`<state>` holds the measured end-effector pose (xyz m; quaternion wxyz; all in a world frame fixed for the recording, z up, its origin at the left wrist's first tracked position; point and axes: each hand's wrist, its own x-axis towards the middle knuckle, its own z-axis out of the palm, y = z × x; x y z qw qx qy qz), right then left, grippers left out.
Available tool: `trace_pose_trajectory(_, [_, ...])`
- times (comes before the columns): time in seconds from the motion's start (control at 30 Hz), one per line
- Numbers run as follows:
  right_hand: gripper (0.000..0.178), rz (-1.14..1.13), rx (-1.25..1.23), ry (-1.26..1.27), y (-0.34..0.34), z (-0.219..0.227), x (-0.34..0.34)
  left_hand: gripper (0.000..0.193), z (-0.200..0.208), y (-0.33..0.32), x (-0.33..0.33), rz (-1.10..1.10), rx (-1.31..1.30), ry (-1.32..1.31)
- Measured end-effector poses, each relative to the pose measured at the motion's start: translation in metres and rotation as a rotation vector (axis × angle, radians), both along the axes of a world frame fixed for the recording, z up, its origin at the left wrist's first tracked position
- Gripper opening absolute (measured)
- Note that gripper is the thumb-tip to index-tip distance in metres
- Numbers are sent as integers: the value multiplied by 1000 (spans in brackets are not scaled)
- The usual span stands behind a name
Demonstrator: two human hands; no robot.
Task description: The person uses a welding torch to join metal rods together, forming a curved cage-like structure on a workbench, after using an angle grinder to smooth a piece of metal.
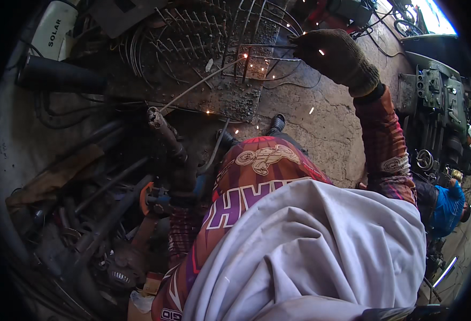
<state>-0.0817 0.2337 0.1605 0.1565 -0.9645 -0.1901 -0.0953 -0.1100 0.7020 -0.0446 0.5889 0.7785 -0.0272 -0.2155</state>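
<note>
My left hand (186,170), in shadow and apparently gloved, is closed around a welding electrode holder (165,128). A long thin welding electrode (200,82) runs from the holder's jaws up to a bright glowing spot on a metal rod frame (250,63). Orange sparks scatter around that spot. In a brown knitted glove, my right hand (334,60) grips the end of a dark thin rod (274,47) that reaches left to the frame. The frame of bent rods stands at the edge of a dark steel worktable (230,101).
Short upright pins (190,40) and coiled wire (134,53) occupy the worktable. Scrap metal and pipes (93,230) pile up at left. A cable (214,152) loops near my left hand. A green machine (439,96) stands at right, with a person in blue (447,208) beyond it.
</note>
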Motion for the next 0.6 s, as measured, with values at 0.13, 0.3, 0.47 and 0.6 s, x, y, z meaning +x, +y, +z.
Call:
trace_pose_trajectory(0.13, [20, -27, 244, -43, -31, -32, -6, 19, 31, -26, -8, 130, -124, 95])
trace_pose_trajectory(0.3, [23, 42, 113, -20, -8, -6, 2, 20, 15, -8, 0, 59, 17, -267])
trace_pose_trajectory(0.47, [21, -34, 131, 84, 2, 6, 1, 21, 45, -23, 4, 51, 93, -349])
trace_pose_trajectory(0.6, [19, -108, 138, 114, 6, 8, -1, 22, 1, 1, -3, 79, 36, -222])
